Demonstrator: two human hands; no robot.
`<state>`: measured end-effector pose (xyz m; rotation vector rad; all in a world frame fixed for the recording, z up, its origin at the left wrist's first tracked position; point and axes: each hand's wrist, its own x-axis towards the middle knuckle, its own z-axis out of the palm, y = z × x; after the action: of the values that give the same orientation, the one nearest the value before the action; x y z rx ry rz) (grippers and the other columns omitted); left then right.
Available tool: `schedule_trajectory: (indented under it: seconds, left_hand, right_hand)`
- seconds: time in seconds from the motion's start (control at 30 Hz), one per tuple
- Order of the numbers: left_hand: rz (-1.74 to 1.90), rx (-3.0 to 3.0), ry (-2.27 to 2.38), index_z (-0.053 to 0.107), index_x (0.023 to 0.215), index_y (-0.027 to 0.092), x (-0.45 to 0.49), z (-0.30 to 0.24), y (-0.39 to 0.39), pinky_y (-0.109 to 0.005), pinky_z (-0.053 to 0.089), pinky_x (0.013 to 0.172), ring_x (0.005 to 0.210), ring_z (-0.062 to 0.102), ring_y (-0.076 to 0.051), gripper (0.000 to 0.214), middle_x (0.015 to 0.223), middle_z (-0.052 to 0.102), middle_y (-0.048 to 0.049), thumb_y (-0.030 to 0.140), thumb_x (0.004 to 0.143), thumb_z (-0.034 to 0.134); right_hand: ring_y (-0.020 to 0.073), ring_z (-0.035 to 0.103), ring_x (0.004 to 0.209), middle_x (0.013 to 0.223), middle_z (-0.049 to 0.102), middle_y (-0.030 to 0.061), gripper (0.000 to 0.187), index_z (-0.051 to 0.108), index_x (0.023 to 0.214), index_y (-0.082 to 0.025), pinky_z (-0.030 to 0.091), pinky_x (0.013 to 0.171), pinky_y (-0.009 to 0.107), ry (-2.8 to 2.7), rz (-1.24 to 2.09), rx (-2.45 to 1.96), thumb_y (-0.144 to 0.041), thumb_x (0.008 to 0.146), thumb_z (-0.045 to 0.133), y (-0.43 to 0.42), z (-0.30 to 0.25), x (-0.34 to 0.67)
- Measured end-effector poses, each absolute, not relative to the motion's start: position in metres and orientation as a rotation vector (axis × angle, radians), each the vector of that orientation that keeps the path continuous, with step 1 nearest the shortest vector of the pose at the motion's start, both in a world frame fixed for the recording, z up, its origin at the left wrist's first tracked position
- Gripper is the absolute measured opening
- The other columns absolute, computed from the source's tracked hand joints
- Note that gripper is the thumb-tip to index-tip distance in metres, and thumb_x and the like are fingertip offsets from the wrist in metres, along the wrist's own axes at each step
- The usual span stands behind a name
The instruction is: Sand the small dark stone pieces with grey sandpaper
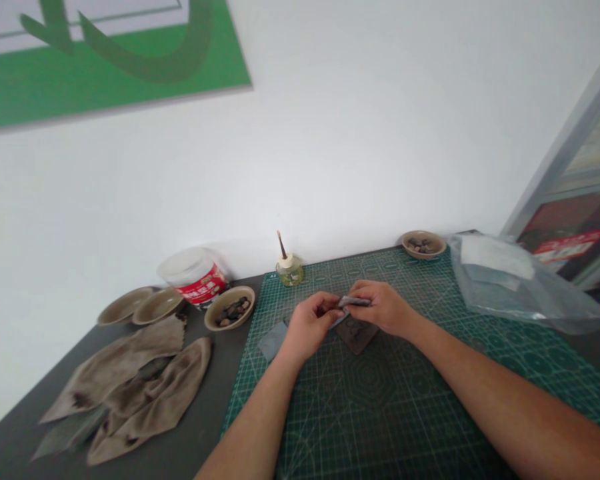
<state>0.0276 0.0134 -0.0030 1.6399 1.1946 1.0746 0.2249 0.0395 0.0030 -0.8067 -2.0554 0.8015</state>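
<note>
My left hand [307, 327] and my right hand [383, 308] meet above a green cutting mat [380, 393], both pinching a folded grey sheet [354, 302], possibly sandpaper. Just below my hands, a dark brown diamond-shaped piece [356, 337] lies flat on the mat, partly hidden by my fingers. A smaller grey square sheet [273, 340] lies on the mat beside my left hand, touching neither hand.
A glass bottle with a brush in its cap [289, 269] stands at the mat's far edge. Pebble-filled bowls [231, 307] [423, 245] sit nearby. Left of the mat are stained cloths [130, 387], two empty bowls [140, 305] and a red-labelled tub [194, 277]. A plastic bag [520, 283] lies far right.
</note>
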Motion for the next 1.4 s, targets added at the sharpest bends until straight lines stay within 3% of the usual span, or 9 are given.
schedule_trajectory:
  seconds: [0.63,0.83,1.03,1.1,1.27,1.4]
  left_hand:
    - [1.024,1.686,1.240,0.069,0.088,0.017,0.028,-0.001,0.012,-0.024,0.045,0.063,0.067,0.059,-0.013,0.015,0.074,0.067,0.0004,0.022,0.073,0.069]
    - [1.052,1.654,1.180,0.070,0.091,0.018,0.026,-0.004,0.017,-0.024,0.047,0.066,0.071,0.062,-0.014,0.021,0.079,0.069,-0.0003,0.014,0.070,0.068]
    - [1.202,1.399,0.968,0.062,0.105,0.018,0.027,-0.004,0.019,-0.030,0.053,0.070,0.072,0.067,-0.016,0.029,0.081,0.071,-0.0030,0.026,0.079,0.068]
    - [1.245,1.342,0.943,0.060,0.102,0.017,0.028,-0.004,0.018,-0.033,0.056,0.072,0.074,0.069,-0.018,0.027,0.087,0.073,-0.0055,0.031,0.079,0.069]
    - [1.266,1.327,0.960,0.058,0.091,0.016,0.033,-0.004,0.016,-0.034,0.058,0.071,0.073,0.071,-0.018,0.022,0.085,0.072,-0.0056,0.031,0.080,0.069]
    - [1.268,1.330,0.982,0.053,0.081,0.017,0.035,-0.005,0.017,-0.030,0.057,0.067,0.068,0.069,-0.016,0.022,0.076,0.071,-0.0017,0.028,0.078,0.071]
  right_hand:
    - [0.0135,0.059,0.073,0.078,0.061,-0.0003,0.007,0.072,0.081,-0.019,0.041,0.067,0.024,-2.075,0.778,-0.816,-0.021,0.081,0.065,0.038,0.007,0.227]
    - [0.0139,0.059,0.072,0.078,0.061,-0.0005,0.009,0.072,0.083,-0.019,0.042,0.066,0.024,-2.022,0.877,-0.796,-0.026,0.080,0.066,0.038,0.008,0.229]
    - [0.0189,0.061,0.094,0.098,0.066,0.0036,0.015,0.071,0.091,-0.019,0.044,0.084,0.029,-1.714,0.799,-0.863,-0.026,0.080,0.065,0.044,0.005,0.230]
    - [0.0191,0.061,0.094,0.098,0.066,0.0036,0.014,0.072,0.089,-0.019,0.045,0.084,0.029,-1.690,0.726,-0.909,-0.027,0.080,0.066,0.043,0.003,0.228]
    - [0.0150,0.059,0.064,0.070,0.066,-0.0018,0.015,0.070,0.084,-0.019,0.043,0.058,0.024,-1.668,0.752,-1.045,-0.031,0.082,0.063,0.037,0.000,0.222]
    - [0.0177,0.067,0.081,0.090,0.074,0.0002,0.020,0.071,0.101,-0.022,0.050,0.072,0.026,-1.694,0.716,-0.974,-0.027,0.084,0.061,0.032,-0.001,0.218]
